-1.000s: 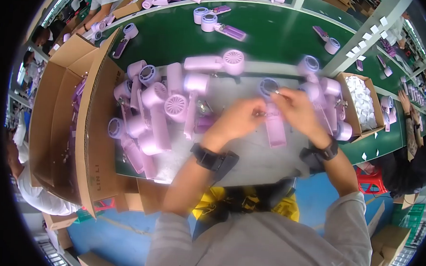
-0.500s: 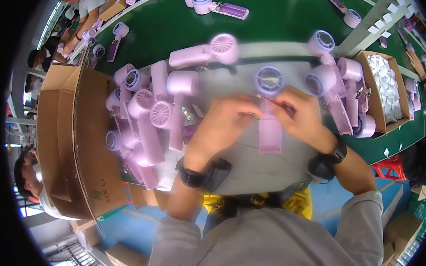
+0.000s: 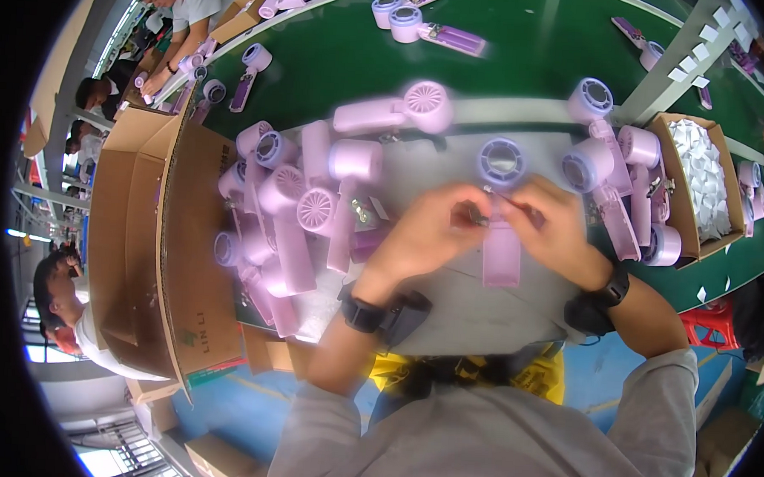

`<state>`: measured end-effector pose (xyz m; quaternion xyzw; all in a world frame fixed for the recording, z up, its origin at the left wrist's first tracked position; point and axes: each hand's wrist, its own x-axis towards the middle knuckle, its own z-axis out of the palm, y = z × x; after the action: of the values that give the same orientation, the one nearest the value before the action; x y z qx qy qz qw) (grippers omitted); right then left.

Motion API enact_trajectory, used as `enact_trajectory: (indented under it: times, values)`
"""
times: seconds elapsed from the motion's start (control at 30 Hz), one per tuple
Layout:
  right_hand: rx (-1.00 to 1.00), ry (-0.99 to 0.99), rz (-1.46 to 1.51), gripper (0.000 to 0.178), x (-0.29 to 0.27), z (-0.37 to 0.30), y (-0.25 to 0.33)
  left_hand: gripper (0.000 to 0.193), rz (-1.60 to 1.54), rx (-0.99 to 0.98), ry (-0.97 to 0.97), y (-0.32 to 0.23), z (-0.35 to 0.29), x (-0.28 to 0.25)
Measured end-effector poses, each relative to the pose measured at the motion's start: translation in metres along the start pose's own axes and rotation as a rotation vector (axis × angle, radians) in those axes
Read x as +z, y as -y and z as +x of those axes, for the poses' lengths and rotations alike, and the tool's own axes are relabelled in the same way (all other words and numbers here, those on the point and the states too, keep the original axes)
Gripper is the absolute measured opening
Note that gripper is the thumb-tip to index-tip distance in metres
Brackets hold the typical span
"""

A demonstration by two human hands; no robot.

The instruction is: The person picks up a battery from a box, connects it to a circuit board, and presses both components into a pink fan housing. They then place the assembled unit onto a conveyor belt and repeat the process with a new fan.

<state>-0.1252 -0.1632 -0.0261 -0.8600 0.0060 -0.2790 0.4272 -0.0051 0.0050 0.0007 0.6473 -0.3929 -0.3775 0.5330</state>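
Open fan between 2 hands, seen from above. The pink fan (image 3: 502, 256) lies on the pale surface (image 3: 455, 314), its round head (image 3: 502, 161) at the far end and its hollow handle pointing to the near side. The left hand (image 3: 438, 224) is curled, thumb and forefinger drawn close at the left of the fan's neck; whether it grips a small part cannot be told. The right hand (image 3: 549, 220) appears to pinch a slim reddish item (image 3: 535, 216) by the same neck, too blurred to identify. Left, a heap of pink fans (image 3: 292, 243) crowds the surface beside a large brown carton (image 3: 197, 264); right, a smaller group of fans (image 3: 615, 219) lies next to a box (image 3: 714, 249) of white pieces (image 3: 700, 180). 1 further fan (image 3: 375, 114) lies along the far edge. Principal hazards, as judged: a pull on the slim item could strain or detach it, if it is fixed to the fan; the fan could swivel, since neither hand visibly clamps its handle; the item could drop if the pinch loosens; a leftward swing of the left hand could disturb the heap.
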Motion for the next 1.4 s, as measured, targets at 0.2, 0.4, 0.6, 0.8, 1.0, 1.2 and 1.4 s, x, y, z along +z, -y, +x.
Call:
enact_trajectory:
  times: [0.2, 0.4, 0.6, 0.8, 1.0, 1.2, 1.4]
  values:
    - [-0.15, 0.016, -0.024, 0.009, -0.01, 0.001, 0.004, 0.019, 0.01, -0.059, 0.015, 0.005, 0.001, -0.004]
    - [-0.321, 0.022, -0.182, 0.012, -0.012, 0.0, 0.001, 0.015, -0.095, -0.137, 0.009, -0.002, 0.003, -0.004]
    - [-0.336, 0.038, -0.211, 0.014, -0.01, 0.001, -0.001, 0.017, -0.125, -0.187, -0.03, 0.0, 0.006, -0.004]
    - [-0.098, 0.144, -0.036, 0.015, -0.008, 0.0, -0.001, 0.015, -0.152, -0.121, -0.014, 0.006, 0.005, -0.006]
    - [-0.05, 0.148, 0.019, 0.013, -0.008, 0.003, -0.004, 0.017, -0.171, -0.104, 0.017, 0.005, 0.005, -0.006]
    - [-0.042, 0.194, 0.047, 0.015, -0.014, 0.001, -0.003, 0.031, -0.177, -0.098, 0.024, -0.002, 0.003, -0.011]
    - [-0.059, 0.203, -0.017, 0.016, -0.011, 0.001, -0.001, 0.035, -0.155, -0.105, 0.006, 0.001, 0.003, -0.012]
